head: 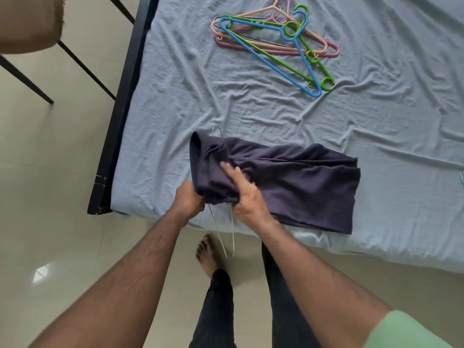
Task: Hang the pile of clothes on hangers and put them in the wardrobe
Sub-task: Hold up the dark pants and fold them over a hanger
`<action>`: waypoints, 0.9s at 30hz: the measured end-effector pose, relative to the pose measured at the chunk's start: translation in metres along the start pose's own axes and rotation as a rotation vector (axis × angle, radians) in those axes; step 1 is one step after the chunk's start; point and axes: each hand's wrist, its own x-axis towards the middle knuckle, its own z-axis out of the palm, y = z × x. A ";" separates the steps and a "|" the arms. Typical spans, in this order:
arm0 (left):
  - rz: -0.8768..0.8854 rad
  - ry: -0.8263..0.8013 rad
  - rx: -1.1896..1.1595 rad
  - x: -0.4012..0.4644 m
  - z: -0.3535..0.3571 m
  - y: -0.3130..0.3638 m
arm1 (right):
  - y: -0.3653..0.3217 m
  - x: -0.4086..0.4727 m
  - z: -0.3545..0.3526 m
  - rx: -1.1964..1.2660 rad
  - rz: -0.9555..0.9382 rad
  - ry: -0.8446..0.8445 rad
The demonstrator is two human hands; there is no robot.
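Dark garment (288,182) on bed (376,121) near edge, wire hanger (226,237) poking out below. Left hand (189,199) grips garment hem; right hand (247,194) clutches bunched fabric. Plastic hangers (276,38) well apart.

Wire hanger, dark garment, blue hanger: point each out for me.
wire hanger (227,243), head view, bare lower loop.
dark garment (301,187), head view, middle of cloth.
blue hanger (266,59), head view, long bar.

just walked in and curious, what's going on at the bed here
A person is fitting a dark navy cloth garment onto a thin metal wire hanger at the edge of the blue-sheeted bed. The left hand grips the garment's edge; the right hand holds its bunched fabric. A pile of coloured plastic hangers lies farther up the bed.
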 end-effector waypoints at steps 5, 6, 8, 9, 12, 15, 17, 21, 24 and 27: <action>-0.057 0.031 -0.005 0.002 -0.023 -0.024 | 0.003 0.011 0.039 -0.371 0.104 -0.090; -0.067 0.064 -0.023 0.006 -0.029 -0.028 | 0.003 0.012 0.040 -0.448 0.095 -0.112; -0.094 0.085 -0.099 0.011 -0.041 -0.034 | 0.006 0.013 0.039 -0.596 0.063 -0.175; -0.101 0.070 -0.146 0.012 -0.045 -0.033 | 0.007 0.014 0.039 -0.640 0.057 -0.197; -0.083 -0.012 -0.202 0.009 -0.044 -0.018 | 0.000 0.015 0.041 -0.706 0.090 -0.231; -0.096 0.010 -0.263 0.009 -0.038 -0.014 | -0.008 0.003 0.053 -0.808 0.047 -0.287; -0.122 0.012 -0.316 0.009 -0.033 -0.012 | -0.011 -0.007 0.057 -0.852 -0.009 -0.364; -0.125 -0.031 -0.407 0.000 -0.009 0.000 | -0.014 -0.007 0.056 -0.802 0.018 -0.395; -0.094 0.003 -0.379 -0.001 -0.001 0.002 | -0.013 -0.002 0.066 -0.717 0.109 -0.317; -0.048 -0.049 -0.324 -0.013 -0.001 0.010 | -0.009 0.002 0.070 -0.738 0.109 -0.370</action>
